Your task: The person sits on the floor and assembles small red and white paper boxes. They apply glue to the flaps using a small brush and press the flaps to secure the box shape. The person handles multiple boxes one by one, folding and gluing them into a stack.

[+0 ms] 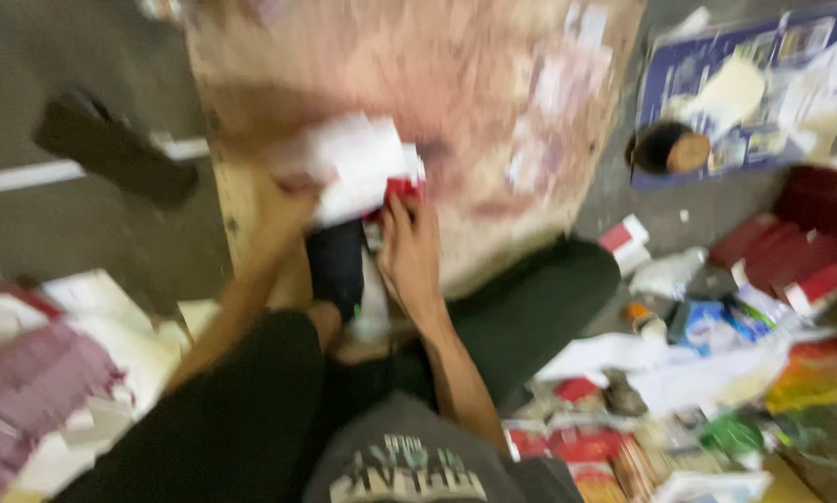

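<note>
The frame is blurred by motion. My left hand [288, 200] grips the left side of a bundle of white paper [353, 163] at the near edge of a stained wooden board [493, 84]. My right hand [409, 251] holds the bundle's lower right part, where something red [401, 189] shows under the paper. Both hands are side by side over my dark-trousered legs [521, 307]. A dark object [336, 265] stands between my forearms, below the paper.
Red and white packets, wrappers and papers [716, 373] litter the floor at right. A blue printed sheet [754, 84] with a dark round container [668, 149] lies at upper right. Pink and white stacks [36, 391] sit at left, a dark block [111, 149] at upper left.
</note>
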Demonstrator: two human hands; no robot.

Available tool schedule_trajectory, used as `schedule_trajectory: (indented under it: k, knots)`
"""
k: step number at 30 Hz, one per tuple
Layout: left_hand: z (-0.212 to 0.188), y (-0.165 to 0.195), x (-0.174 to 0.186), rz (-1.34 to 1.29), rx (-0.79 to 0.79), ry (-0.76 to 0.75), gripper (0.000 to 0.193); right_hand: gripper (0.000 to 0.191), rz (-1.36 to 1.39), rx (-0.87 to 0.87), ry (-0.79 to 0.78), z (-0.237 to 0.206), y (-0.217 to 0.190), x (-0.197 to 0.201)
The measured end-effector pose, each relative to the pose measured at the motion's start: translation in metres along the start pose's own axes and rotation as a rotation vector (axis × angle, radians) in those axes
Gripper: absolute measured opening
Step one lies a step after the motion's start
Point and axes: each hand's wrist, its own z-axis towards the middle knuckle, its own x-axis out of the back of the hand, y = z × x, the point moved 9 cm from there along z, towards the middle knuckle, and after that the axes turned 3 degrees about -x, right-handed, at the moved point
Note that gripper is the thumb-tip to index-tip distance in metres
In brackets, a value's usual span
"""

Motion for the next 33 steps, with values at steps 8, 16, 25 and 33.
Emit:
schedule_trajectory:
  k: [8, 16, 25, 33]
  knots:
    - [-0.002, -0.003, 0.002, -0.076, 0.044, 0.03, 0.031, 0.029, 0.024, 0.004, 0.002, 0.002, -0.005, -0.001]
    - [-0.006, -0.001, -0.002, -0.055, 0.036, 0.007, 0.03, 0.028, -0.022, 0.054, -0.019, -0.001, -0.005, -0.001]
    - [-0.008, 0.015, -0.007, 0.166, -0.137, -0.03, 0.03, 0.034, 0.034, -0.029, -0.04, 0.006, -0.01, 0.006]
    - [-0.009, 0.019, -0.009, 0.213, -0.175, -0.046, 0.029, 0.025, 0.118, -0.097, 0.012, 0.004, -0.001, 0.007]
